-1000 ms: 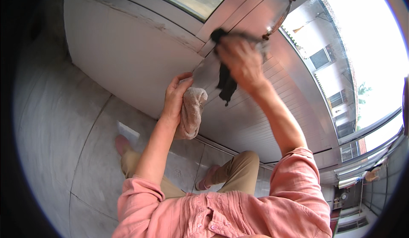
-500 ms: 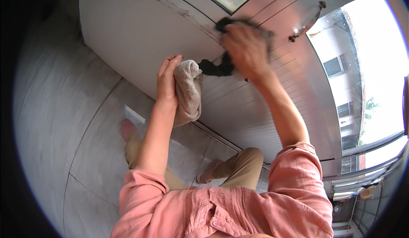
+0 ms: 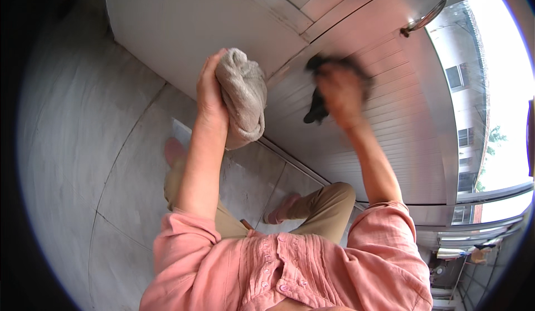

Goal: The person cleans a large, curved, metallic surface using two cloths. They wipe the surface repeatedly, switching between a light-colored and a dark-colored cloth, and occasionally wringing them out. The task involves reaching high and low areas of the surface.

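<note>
My left hand [image 3: 211, 91] grips a thick, folded beige towel [image 3: 243, 96], held up in front of the panel with its fingers hidden behind the cloth. Farther right, my right hand [image 3: 341, 91] presses a dark cloth [image 3: 317, 108] to the ribbed metal door [image 3: 384, 138]. This hand is blurred by motion, and the cloth bunches out around its fingers, with one end hanging below them. Up and to the right of that hand, a curved metal handle [image 3: 428, 16] is fixed to the door.
A smooth pale panel [image 3: 184, 27] with dirty streaks along its frame adjoins the ribbed door at the left. Grey floor tiles [image 3: 134, 144] lie below, where my feet in pink shoes [image 3: 283, 208] stand. At the right, window glass [image 3: 468, 88] shows a building outside.
My right hand has moved the dark cloth down from the frame near the glass onto the ribbed part of the door. My left hand has lifted the beige towel slightly.
</note>
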Demonstrator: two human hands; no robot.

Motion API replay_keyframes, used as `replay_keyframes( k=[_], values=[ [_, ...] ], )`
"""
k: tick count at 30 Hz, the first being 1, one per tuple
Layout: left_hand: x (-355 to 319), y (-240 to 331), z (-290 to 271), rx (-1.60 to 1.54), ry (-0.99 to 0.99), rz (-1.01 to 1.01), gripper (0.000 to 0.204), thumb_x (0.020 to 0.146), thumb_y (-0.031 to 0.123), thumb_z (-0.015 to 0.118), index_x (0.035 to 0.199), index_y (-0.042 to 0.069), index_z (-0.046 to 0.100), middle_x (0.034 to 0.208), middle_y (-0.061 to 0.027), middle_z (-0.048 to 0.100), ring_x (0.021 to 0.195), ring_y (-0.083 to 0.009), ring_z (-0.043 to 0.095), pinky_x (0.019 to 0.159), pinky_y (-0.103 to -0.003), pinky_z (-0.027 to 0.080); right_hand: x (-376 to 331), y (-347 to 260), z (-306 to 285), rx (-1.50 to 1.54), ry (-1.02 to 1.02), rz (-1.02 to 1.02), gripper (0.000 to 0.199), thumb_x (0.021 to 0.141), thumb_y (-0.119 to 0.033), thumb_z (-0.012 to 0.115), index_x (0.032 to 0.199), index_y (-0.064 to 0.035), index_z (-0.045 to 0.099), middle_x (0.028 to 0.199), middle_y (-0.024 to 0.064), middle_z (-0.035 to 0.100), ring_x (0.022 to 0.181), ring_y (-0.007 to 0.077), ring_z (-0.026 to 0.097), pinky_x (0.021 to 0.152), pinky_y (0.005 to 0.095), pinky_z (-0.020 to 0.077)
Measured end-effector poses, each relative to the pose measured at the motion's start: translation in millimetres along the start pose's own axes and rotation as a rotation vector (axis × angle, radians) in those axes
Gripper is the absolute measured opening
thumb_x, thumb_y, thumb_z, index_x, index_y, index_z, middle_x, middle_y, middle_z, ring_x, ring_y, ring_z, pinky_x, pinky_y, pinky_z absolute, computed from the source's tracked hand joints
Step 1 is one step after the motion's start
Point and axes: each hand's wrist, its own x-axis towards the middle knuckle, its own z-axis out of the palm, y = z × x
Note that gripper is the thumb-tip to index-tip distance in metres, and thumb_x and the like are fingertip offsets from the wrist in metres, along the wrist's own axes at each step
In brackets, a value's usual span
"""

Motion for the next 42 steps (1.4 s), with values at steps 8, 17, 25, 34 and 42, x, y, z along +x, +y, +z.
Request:
replay_keyframes(
  k=[8, 17, 25, 34, 42],
  values=[
    [-9, 23, 1, 0.042, 0.027, 0.059, 0.029, 0.097, 0.033, 0.054, 0.098, 0.006, 0.066, 0.094, -0.0076, 0.068, 0.088, -0.0207, 0.065, 0.082, -0.036, 0.054, 60, -7, -3, -0.204, 0.294, 0.217, 0.012, 0.078, -0.016, 0.064, 0.089, -0.0192, 0.067, 0.108, -0.0008, 0.059, 0.105, 0.0265, 0.053, 0.084, 0.0441, 0.0407],
    [-15, 23, -15, 0.134, 0.187, 0.144, 0.036, 0.096, 0.032, 0.056, 0.117, 0.003, 0.062, 0.102, -0.0134, 0.068, 0.097, -0.0285, 0.066, 0.089, -0.043, 0.055, -61, -133, 176, 0.162, -0.211, -0.121, 0.016, 0.078, -0.018, 0.061, 0.093, -0.0184, 0.064, 0.112, -0.0006, 0.055, 0.113, 0.0190, 0.050, 0.090, 0.0390, 0.0369],
    [-14, 23, -25, 0.151, 0.148, 0.090, 0.041, 0.097, 0.036, 0.055, 0.122, 0.004, 0.061, 0.109, -0.0151, 0.068, 0.103, -0.0292, 0.065, 0.092, -0.043, 0.054, -16, 4, -1, -0.026, 0.275, 0.199, 0.019, 0.077, -0.012, 0.070, 0.095, -0.0166, 0.070, 0.113, 0.0032, 0.064, 0.113, 0.0237, 0.054, 0.091, 0.0391, 0.0414],
    [-11, 16, -3, 0.112, -0.011, 0.013, 0.036, 0.099, 0.039, 0.057, 0.116, 0.008, 0.063, 0.114, -0.0115, 0.066, 0.108, -0.0286, 0.062, 0.097, -0.044, 0.051, -50, 0, -48, -0.095, 0.208, 0.228, 0.024, 0.068, -0.009, 0.074, 0.088, -0.0185, 0.069, 0.112, 0.0002, 0.064, 0.105, 0.0238, 0.057, 0.083, 0.0388, 0.0430],
    [-59, -25, 53, -0.181, -0.428, -0.164, 0.032, 0.107, 0.040, 0.044, 0.107, 0.013, 0.060, 0.108, -0.0045, 0.063, 0.107, -0.0222, 0.059, 0.101, -0.039, 0.045, -166, -78, -82, 1.080, -0.030, 1.088, 0.039, 0.064, 0.004, 0.062, 0.102, -0.0079, 0.065, 0.113, 0.0064, 0.063, 0.104, 0.0249, 0.060, 0.086, 0.0341, 0.0478]
  ],
)
